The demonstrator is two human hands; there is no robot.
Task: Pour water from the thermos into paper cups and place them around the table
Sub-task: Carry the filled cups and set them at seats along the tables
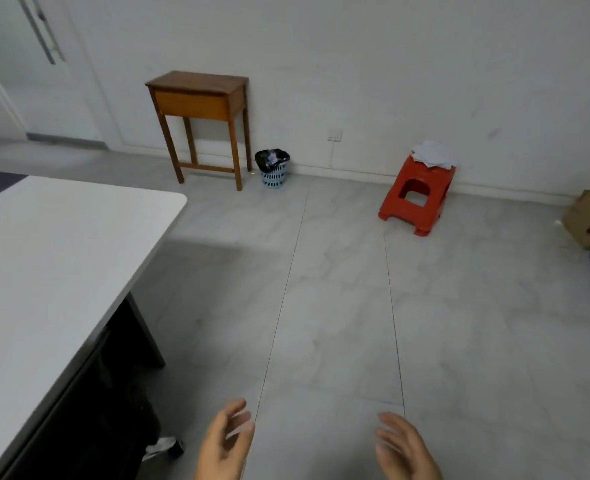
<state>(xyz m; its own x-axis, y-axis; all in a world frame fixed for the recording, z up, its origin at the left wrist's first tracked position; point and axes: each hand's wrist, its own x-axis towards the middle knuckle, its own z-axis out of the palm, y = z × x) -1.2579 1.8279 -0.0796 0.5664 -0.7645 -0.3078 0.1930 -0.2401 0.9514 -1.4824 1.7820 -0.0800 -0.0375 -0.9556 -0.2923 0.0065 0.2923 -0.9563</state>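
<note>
1. The white table (pixel 61 244) fills the left side of the view, and it serves here as the landmark. The part of its top that shows carries no thermos and no paper cup; the rest of the table is outside the picture.
2. Beyond the far corner of the table, a small wooden side table (pixel 200 98) stands against the wall, and a waste basket (pixel 274 169) with a black liner sits just beside its right leg.
3. To the right of the table, low in the view and over the bare floor, the left hand (pixel 226 445) is held with loose, spread fingers and grasps nothing.
4. Further right from the table, the right hand (pixel 406 452) is the same: fingers relaxed, nothing in it.
5. Far from the table, near the wall, a red plastic stool (pixel 420 192) carries some papers, and a cardboard box (pixel 589 218) lies at the right edge.
6. Where the thermos and the cups are, I cannot tell. In my judgement, the progress cannot be read from here; the person probably walks beside the table, either to fetch things or after placing a cup.
</note>
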